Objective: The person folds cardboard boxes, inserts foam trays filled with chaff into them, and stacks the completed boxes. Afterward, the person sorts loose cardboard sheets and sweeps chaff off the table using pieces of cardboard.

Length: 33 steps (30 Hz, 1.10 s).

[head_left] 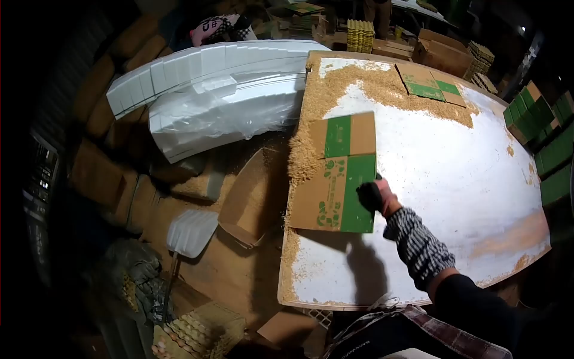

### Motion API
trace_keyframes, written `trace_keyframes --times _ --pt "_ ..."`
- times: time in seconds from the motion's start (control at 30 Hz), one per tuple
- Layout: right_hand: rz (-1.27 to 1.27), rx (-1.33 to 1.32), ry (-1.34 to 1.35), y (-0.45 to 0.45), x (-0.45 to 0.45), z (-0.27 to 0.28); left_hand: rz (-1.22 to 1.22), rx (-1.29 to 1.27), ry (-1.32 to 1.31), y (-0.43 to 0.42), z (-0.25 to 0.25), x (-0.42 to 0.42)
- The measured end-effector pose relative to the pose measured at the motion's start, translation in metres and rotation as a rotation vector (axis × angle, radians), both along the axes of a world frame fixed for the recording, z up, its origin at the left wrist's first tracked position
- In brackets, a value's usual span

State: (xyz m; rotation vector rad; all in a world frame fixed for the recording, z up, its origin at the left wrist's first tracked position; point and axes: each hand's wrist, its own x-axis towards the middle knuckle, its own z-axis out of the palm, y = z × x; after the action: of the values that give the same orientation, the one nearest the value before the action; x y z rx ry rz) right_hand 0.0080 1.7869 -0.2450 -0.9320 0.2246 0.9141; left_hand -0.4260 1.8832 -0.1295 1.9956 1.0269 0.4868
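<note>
My right hand (378,195), in a dark and pink glove, grips the right edge of a flattened green and brown cardboard piece (335,173). The cardboard stands tilted over the left part of the white table (436,167) and casts a shadow on it. Wood shavings (305,157) are heaped against its left side, at the table's left edge. My left hand does not show.
An open cardboard box (254,197) with shavings stands below the table's left edge, beside a white shovel (192,232). White foam boxes (221,102) lie beyond. Another flattened green carton (429,84) rests at the table's far side. A co-worker (221,29) is at the back left.
</note>
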Motion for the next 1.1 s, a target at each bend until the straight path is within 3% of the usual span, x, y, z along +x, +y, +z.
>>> trace_keyframes --times 0.03,0.1,0.13,0.17,0.2,0.3,0.37,0.43,0.5,0.57,0.6,0.67,0.73,0.77,0.8,0.83,0.9,0.97,1.03,1.1 --pt "0.229 0.049 -0.146 0.018 0.036 0.022 -0.095 0.059 0.026 -0.003 0.002 0.029" --pt "0.174 -0.215 -0.389 0.059 0.059 0.104 -0.236 0.183 0.112 -0.019 -0.014 0.090" --pt "0.211 -0.135 -0.474 0.071 0.086 0.106 -0.263 0.203 0.153 -0.025 -0.020 0.107" --pt "0.164 -0.082 -0.290 0.086 0.109 0.110 -0.279 0.223 0.190 -0.032 -0.027 0.116" --pt "0.162 -0.069 -0.385 0.092 0.128 0.119 -0.288 0.243 0.214 -0.037 -0.033 0.124" --pt "0.102 -0.115 -0.319 0.076 0.192 0.127 -0.281 0.298 0.269 -0.042 -0.041 0.138" --pt "0.129 -0.292 -0.444 0.035 0.231 0.130 -0.249 0.329 0.301 -0.039 -0.046 0.137" --pt "-0.041 -0.160 -0.269 -0.011 0.295 0.081 -0.202 0.361 0.331 -0.034 -0.049 0.133" --pt "0.005 -0.613 -0.490 -0.028 0.308 0.080 -0.155 0.390 0.371 -0.027 -0.051 0.125" --pt "0.736 -1.225 -1.722 -0.037 0.351 0.036 -0.106 0.420 0.416 -0.023 -0.052 0.117" --pt "0.626 -0.974 -1.439 -0.015 0.356 0.027 -0.077 0.437 0.436 -0.021 -0.051 0.114" --pt "0.429 -0.591 -1.317 0.052 0.374 -0.023 -0.027 0.467 0.477 -0.016 -0.049 0.107" --pt "0.409 -0.716 -1.734 0.127 0.348 -0.023 0.010 0.503 0.510 -0.012 -0.046 0.107" --pt "0.408 -0.525 -1.079 0.143 0.330 0.016 0.018 0.520 0.524 -0.011 -0.045 0.109" --pt "0.166 -0.382 -0.450 0.159 0.310 0.057 0.031 0.543 0.535 -0.008 -0.043 0.108" --pt "0.196 -0.251 -0.583 0.161 0.316 0.053 0.043 0.562 0.546 -0.007 -0.042 0.109" --pt "0.144 -0.246 -0.546 0.140 0.314 0.070 0.076 0.586 0.563 -0.003 -0.040 0.111" --pt "0.156 -0.296 -0.495 0.062 0.283 0.095 0.116 0.616 0.581 0.003 -0.038 0.111" --pt "-0.013 -0.078 -0.737 -0.029 0.277 0.067 0.161 0.638 0.603 0.008 -0.035 0.110" --pt "-0.113 0.074 -0.445 -0.145 0.252 0.075 0.210 0.661 0.628 0.014 -0.031 0.108"
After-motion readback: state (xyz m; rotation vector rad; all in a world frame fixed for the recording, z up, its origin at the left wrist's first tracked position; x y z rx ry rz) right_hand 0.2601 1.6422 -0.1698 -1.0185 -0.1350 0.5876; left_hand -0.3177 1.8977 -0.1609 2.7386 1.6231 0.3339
